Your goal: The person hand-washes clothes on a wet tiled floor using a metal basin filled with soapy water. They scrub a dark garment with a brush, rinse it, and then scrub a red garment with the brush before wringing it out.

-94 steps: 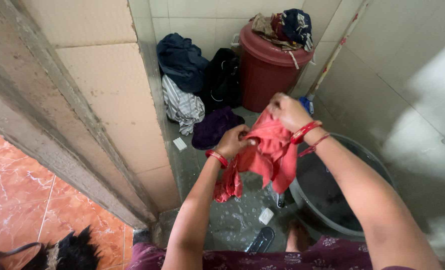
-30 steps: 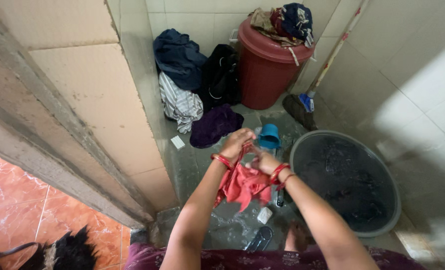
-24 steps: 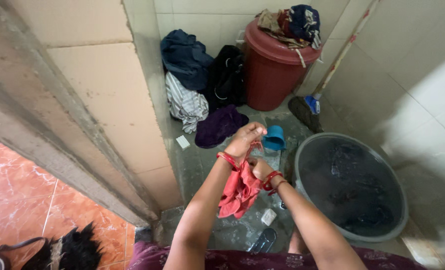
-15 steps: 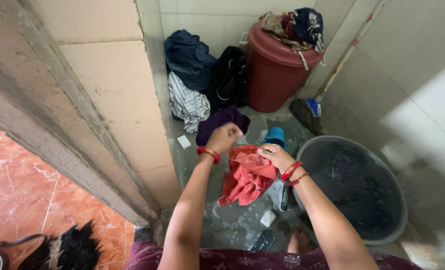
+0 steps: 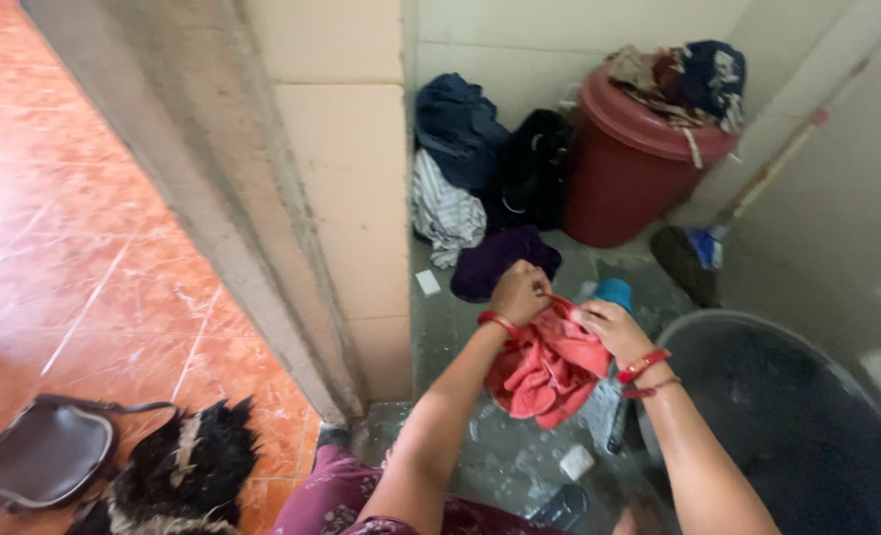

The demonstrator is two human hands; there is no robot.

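Left hand [image 5: 519, 294] and right hand [image 5: 607, 328] both closed tight on a wet red cloth [image 5: 544, 367], bunched above the soapy floor [image 5: 505, 461] beside the grey tub [image 5: 757, 416]; wringing looks underway; other clothes [image 5: 480, 168] lie piled, seemingly unwashed.

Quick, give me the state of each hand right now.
Left hand: closed, gripping the red cloth.
Right hand: closed, pinching the same red cloth at its top edge.

Soft daylight, motion blur, wide-angle edge distortion.
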